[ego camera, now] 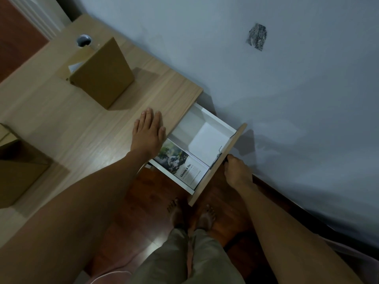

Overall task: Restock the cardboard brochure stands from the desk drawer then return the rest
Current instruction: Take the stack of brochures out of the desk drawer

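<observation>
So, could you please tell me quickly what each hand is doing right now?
Left hand: open, flat on the desk.
Right hand: closed on the drawer front.

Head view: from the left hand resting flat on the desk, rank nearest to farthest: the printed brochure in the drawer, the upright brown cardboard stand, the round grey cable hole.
From the left hand:
1. Printed brochure, just right of the wrist, in the open white drawer.
2. Brown cardboard stand, farther back on the light wooden desk.
3. Grey cable hole, behind that stand, near the desk's far corner.
</observation>
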